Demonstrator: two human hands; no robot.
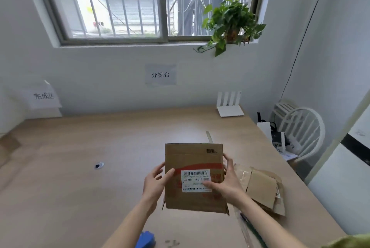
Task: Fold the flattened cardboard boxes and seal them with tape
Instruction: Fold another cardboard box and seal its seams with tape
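Blue plastic, probably a tape dispenser [145, 239], sits at the near edge of the wooden table [80, 147], just under the left forearm. Above it both hands hold a brown cardboard box [193, 177] off the tabletop, its labelled face turned up toward the camera. The left hand [155, 182] grips the box's left edge, thumb on the front and fingers curled behind; the right hand [224, 183] grips the right edge, thumb lying across the white shipping label [195, 180]. The box looks only partly squared up, and flaps show at its lower corners, so folding seems unfinished and no fresh tape is visible on it. To its right, on the table, lies a loose heap of flattened cardboard [262, 189] waiting its turn. A white router [230, 105] stands at the far edge by the wall. The risk I see is that the box, pinched only at its two sides in mid-air, may buckle or spring flat again, and flaps closed crookedly would leave the tape bridging a gap.
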